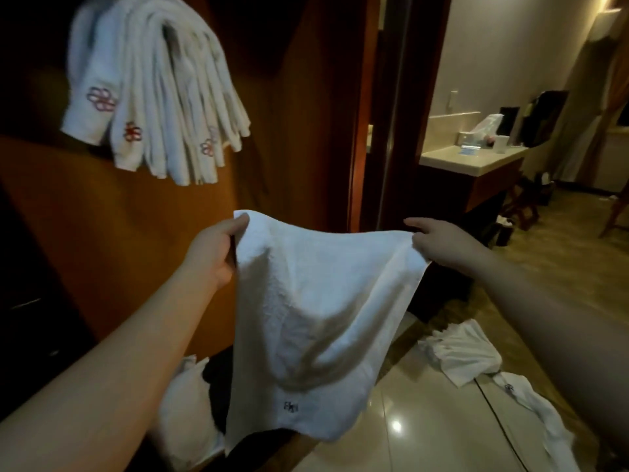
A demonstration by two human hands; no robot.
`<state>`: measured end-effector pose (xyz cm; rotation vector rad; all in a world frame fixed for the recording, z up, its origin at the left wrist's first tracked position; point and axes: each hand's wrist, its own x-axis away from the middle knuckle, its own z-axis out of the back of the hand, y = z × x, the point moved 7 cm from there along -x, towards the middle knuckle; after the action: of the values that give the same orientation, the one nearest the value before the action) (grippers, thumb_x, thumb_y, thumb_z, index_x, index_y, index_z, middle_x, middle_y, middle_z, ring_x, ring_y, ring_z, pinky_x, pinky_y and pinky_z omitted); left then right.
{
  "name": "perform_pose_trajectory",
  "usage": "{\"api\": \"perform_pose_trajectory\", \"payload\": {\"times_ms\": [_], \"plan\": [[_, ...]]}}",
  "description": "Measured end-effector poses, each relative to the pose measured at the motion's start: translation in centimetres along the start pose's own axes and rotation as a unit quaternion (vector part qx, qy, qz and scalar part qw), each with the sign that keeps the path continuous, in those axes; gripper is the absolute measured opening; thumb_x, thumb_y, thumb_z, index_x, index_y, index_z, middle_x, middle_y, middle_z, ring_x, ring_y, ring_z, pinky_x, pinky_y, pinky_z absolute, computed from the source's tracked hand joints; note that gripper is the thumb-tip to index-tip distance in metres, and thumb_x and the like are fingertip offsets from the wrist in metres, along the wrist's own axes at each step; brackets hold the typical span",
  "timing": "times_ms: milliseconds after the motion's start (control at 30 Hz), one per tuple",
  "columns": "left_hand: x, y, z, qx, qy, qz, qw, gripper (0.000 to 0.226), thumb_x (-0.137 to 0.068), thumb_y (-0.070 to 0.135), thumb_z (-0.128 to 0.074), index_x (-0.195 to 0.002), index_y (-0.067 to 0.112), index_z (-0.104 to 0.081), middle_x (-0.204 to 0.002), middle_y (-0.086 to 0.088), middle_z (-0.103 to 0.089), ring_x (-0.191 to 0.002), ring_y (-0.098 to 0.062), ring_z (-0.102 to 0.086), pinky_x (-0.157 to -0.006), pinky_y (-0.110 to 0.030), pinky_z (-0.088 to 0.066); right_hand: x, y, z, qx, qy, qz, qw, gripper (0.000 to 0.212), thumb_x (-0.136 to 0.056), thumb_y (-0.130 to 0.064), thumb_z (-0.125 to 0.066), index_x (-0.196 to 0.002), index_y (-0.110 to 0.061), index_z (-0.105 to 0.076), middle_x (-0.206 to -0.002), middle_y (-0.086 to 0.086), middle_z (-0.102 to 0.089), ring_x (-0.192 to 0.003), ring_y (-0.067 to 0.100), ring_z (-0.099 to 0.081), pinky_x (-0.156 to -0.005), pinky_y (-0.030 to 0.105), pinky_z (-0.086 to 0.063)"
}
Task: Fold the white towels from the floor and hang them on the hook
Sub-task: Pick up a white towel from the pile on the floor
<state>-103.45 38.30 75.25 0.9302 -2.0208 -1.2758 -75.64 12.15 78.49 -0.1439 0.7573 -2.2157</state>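
Both hands up, one white towel (316,318) stretched between them in front of the wooden door (289,131). Left hand (214,253) grip pinches the top-left corner, right hand (442,243) grip pinches the top-right. Folded towels (153,90) hang upper left. More towels on the floor (459,349), lower right.

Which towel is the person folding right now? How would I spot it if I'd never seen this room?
Find the orange-brown wooden wall with a bunch of hanging towels at the upper left. Below and right of that bunch, the left hand and right hand hold one white towel stretched between them by its top corners. It is the only towel spread open in the air; the others hang folded or lie crumpled on the floor.
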Motion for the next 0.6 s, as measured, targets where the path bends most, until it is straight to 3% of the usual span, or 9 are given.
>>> {"api": "perform_pose_trajectory", "payload": {"times_ms": [33, 67, 133, 200, 233, 333, 433, 533, 600], "plan": [[1.1, 0.1, 0.7, -0.002, 0.021, 0.000, 1.000, 0.027, -0.091, 0.025, -0.072, -0.110, 0.006, -0.069, -0.095, -0.008, -0.079, -0.083, -0.023, -0.076, -0.058, -0.031, -0.060, 0.5, -1.5, -1.1, -0.003, -0.023, 0.019, 1.000, 0.053, -0.094, -0.021, -0.046, -0.146, -0.031, -0.050, -0.146, 0.001, -0.053, -0.120, 0.016, -0.056, -0.095, 0.029, -0.046], [2.3, 0.0, 1.4, -0.005, 0.042, 0.002, 0.999, 0.030, -0.089, 0.026, -0.074, -0.112, 0.007, -0.069, -0.095, -0.007, -0.079, -0.084, -0.024, -0.076, -0.059, -0.032, -0.060, 1.0, -2.9, -2.1, -0.015, -0.045, 0.039, 0.998, 0.049, -0.092, -0.023, -0.047, -0.138, -0.038, -0.057, -0.145, -0.005, -0.054, -0.122, 0.011, -0.054, -0.095, 0.027, -0.043], [4.8, -0.2, 2.9, -0.008, 0.086, 0.000, 0.996, 0.037, -0.086, 0.029, -0.077, -0.117, 0.010, -0.069, -0.100, -0.006, -0.078, -0.089, -0.024, -0.076, -0.063, -0.033, -0.060, 2.4, -5.8, -4.1, -0.065, -0.075, 0.066, 0.993, 0.035, -0.091, -0.029, -0.047, -0.104, -0.051, -0.071, -0.121, -0.014, -0.066, -0.092, -0.007, -0.059, -0.076, 0.016, -0.044], [7.5, -0.5, 3.9, -0.010, 0.113, -0.019, 0.993, 0.036, -0.087, 0.031, -0.077, -0.118, 0.016, -0.069, -0.102, -0.003, -0.077, -0.089, -0.021, -0.075, -0.064, -0.031, -0.060, 4.2, -8.4, -5.9, -0.129, -0.096, 0.069, 0.985, 0.034, -0.092, -0.029, -0.047, -0.084, -0.047, -0.076, -0.093, -0.010, -0.070, -0.055, -0.005, -0.055, -0.050, 0.012, -0.039], [8.9, -0.6, 4.1, -0.015, 0.116, -0.033, 0.993, 0.033, -0.088, 0.031, -0.076, -0.118, 0.019, -0.069, -0.100, 0.000, -0.077, -0.086, -0.018, -0.075, -0.063, -0.029, -0.059, 5.2, -9.6, -7.0, -0.171, -0.115, 0.072, 0.976, 0.033, -0.092, -0.027, -0.048, -0.082, -0.040, -0.078, -0.084, -0.007, -0.069, -0.049, 0.000, -0.053, -0.045, 0.013, -0.038], [12.7, -0.8, 4.3, -0.044, 0.103, -0.067, 0.991, 0.019, -0.091, 0.036, -0.072, -0.108, 0.029, -0.074, -0.102, 0.003, -0.078, -0.085, -0.011, -0.075, -0.072, -0.031, -0.059, 9.0, -13.9, -9.8, -0.312, -0.237, 0.105, 0.914, 0.034, -0.082, -0.016, -0.046, -0.088, -0.022, -0.080, -0.083, -0.001, -0.071, -0.059, 0.015, -0.058, -0.049, 0.022, -0.046], [15.5, -0.7, 3.9, -0.118, 0.052, -0.084, 0.988, 0.017, -0.089, 0.047, -0.066, -0.097, 0.038, -0.078, -0.103, 0.012, -0.077, -0.094, -0.006, -0.073, -0.086, -0.033, -0.057, 12.6, -17.8, -11.0, -0.342, -0.336, 0.175, 0.860, 0.046, -0.069, -0.011, -0.049, -0.099, -0.031, -0.078, -0.097, -0.012, -0.073, -0.079, 0.005, -0.068, -0.062, 0.021, -0.051], [17.4, -0.3, 3.6, -0.170, 0.013, -0.099, 0.980, 0.031, -0.093, 0.047, -0.062, -0.114, 0.029, -0.075, -0.108, 0.007, -0.076, -0.101, -0.011, -0.072, -0.088, -0.034, -0.056, 14.2, -20.3, -10.8, -0.239, -0.265, 0.277, 0.892, 0.040, -0.080, -0.022, -0.059, -0.101, -0.056, -0.067, -0.107, -0.027, -0.066, -0.096, -0.001, -0.065, -0.073, 0.020, -0.054], [18.5, 0.4, 3.4, -0.183, -0.021, -0.124, 0.975, 0.029, -0.098, 0.041, -0.059, -0.112, 0.023, -0.076, -0.105, 0.002, -0.077, -0.099, -0.013, -0.073, -0.078, -0.025, -0.056, 14.9, -21.5, -10.5, -0.212, -0.214, 0.316, 0.900, 0.025, -0.093, -0.030, -0.060, -0.101, -0.053, -0.065, -0.103, -0.028, -0.066, -0.091, -0.003, -0.066, -0.071, 0.012, -0.052]]}}
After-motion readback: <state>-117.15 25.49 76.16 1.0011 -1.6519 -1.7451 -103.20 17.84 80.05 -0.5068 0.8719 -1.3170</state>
